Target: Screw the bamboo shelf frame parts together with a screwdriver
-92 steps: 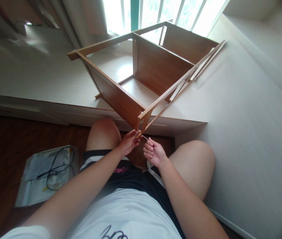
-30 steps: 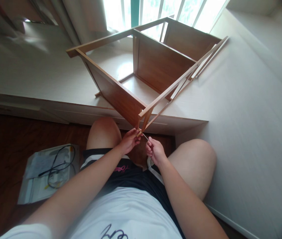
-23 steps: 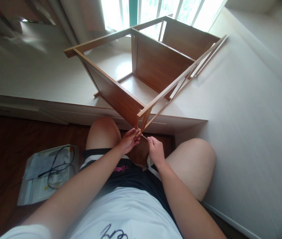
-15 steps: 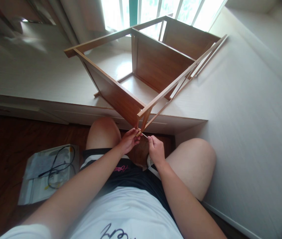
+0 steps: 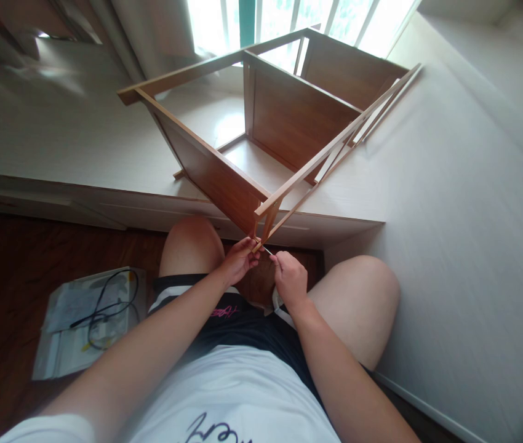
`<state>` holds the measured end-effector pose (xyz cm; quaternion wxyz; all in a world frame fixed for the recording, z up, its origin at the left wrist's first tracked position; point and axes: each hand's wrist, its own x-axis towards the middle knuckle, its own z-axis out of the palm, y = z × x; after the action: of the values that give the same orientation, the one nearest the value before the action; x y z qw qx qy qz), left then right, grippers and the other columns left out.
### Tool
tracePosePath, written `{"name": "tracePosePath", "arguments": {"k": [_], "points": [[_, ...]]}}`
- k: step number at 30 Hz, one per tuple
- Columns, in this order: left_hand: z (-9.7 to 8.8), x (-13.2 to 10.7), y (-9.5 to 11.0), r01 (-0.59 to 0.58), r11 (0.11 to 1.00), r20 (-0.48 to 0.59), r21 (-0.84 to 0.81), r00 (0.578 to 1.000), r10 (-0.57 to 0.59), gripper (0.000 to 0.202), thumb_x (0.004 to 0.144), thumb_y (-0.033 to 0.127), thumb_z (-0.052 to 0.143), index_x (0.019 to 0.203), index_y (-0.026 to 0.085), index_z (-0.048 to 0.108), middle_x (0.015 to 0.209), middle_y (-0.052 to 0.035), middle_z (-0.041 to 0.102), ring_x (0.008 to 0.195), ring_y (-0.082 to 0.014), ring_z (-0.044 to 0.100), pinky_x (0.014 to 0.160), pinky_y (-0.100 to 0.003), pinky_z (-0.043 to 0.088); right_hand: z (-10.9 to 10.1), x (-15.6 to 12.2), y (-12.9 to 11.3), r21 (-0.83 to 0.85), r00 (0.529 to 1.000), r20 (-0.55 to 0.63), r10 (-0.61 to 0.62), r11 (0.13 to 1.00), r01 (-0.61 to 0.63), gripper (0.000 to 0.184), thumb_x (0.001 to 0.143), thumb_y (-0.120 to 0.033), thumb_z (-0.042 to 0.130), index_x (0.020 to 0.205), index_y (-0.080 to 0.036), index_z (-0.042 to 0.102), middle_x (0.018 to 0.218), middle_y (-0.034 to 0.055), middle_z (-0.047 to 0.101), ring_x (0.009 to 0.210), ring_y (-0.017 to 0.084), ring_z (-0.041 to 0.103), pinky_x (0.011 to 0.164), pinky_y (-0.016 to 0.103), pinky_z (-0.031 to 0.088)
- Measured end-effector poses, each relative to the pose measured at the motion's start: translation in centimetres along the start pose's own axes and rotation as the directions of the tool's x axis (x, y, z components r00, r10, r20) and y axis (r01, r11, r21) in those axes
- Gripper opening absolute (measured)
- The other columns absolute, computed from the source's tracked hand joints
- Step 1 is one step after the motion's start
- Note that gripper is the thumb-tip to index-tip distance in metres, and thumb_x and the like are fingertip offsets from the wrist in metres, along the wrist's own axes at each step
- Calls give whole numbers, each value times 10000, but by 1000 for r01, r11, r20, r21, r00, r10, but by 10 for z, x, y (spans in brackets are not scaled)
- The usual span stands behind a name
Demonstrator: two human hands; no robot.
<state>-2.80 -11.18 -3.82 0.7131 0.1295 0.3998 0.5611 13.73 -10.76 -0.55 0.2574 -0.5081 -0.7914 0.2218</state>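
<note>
A brown wooden shelf frame point(image 5: 289, 117) lies on a white platform point(image 5: 104, 154), its near corner hanging over the edge above my knees. My left hand point(image 5: 239, 258) pinches that corner's lower tip, fingers closed on the wood. My right hand point(image 5: 289, 278) is closed around a thin metal tool point(image 5: 267, 250) whose tip points into the same corner, just right of my left fingers. What the tool's tip meets is hidden.
A plastic bag with papers and a black cable point(image 5: 88, 317) lies on the dark wooden floor at the left. A white wall point(image 5: 464, 246) runs along the right. A bright window point(image 5: 289, 18) and a curtain stand behind the frame.
My right hand has turned at the wrist around the thin tool and shifted slightly, staying at the corner. My left hand and the frame have stayed put.
</note>
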Motion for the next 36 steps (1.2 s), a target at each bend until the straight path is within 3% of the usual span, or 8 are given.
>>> {"name": "tracePosePath", "arguments": {"k": [4,6,9,12,16,21,30,36], "points": [[-1,1,-1,-10,1000,-1,6,1000,10,345,723,395,764,950,188,607,804,-7,636,622,-68,567,500,-149,390,4,1,1,187,994,-9,109,977,-105,360,967,-406,429,667,-210,465,701,19,523,664,154,437,617,273,270],[0,0,-1,-8,1000,-8,10,1000,8,356,716,407,766,948,191,605,809,-7,640,619,-68,567,502,-152,391,9,4,2,437,969,71,236,866,-243,399,955,-439,435,629,-208,443,616,1,483,591,140,409,573,264,273],[1,0,-1,-11,1000,-6,13,1000,11,351,717,407,765,939,193,598,808,-5,640,618,-70,567,500,-154,385,14,8,5,758,847,428,315,386,-526,412,944,-470,421,620,-218,397,512,-37,385,464,117,291,460,242,221],[2,-1,0,-25,1000,-3,7,1000,25,342,719,401,764,929,191,594,804,-4,635,624,-71,567,501,-155,383,10,11,7,708,700,706,110,-107,-698,380,948,-416,424,629,-228,343,490,-65,280,434,109,187,398,220,171],[3,-2,1,-19,1000,-19,5,1000,19,366,697,406,780,927,189,597,800,-2,635,620,-70,564,495,-157,377,2,13,7,603,644,765,8,-359,-712,358,963,-306,412,630,-226,306,497,-72,216,437,110,148,376,195,192],[3,-2,2,-14,1000,-22,12,1000,14,365,689,398,787,922,180,608,803,-6,638,620,-66,557,494,-155,376,2,12,6,559,611,791,-22,-377,-738,378,968,-351,403,625,-214,322,494,-65,255,435,101,141,370,183,180],[2,-1,1,-6,1000,-21,17,1000,7,381,687,412,787,932,180,613,816,-12,641,628,-67,556,506,-157,383,0,10,6,648,661,747,65,-293,-703,389,932,-379,457,609,-216,315,474,-67,282,410,86,170,361,188,169],[1,0,0,8,1000,-20,12,1000,-7,359,700,396,781,934,186,609,817,-11,639,632,-68,554,515,-159,385,3,6,4,802,813,505,291,191,-567,408,879,-462,545,593,-206,407,441,-54,395,376,68,230,373,216,135]]}}
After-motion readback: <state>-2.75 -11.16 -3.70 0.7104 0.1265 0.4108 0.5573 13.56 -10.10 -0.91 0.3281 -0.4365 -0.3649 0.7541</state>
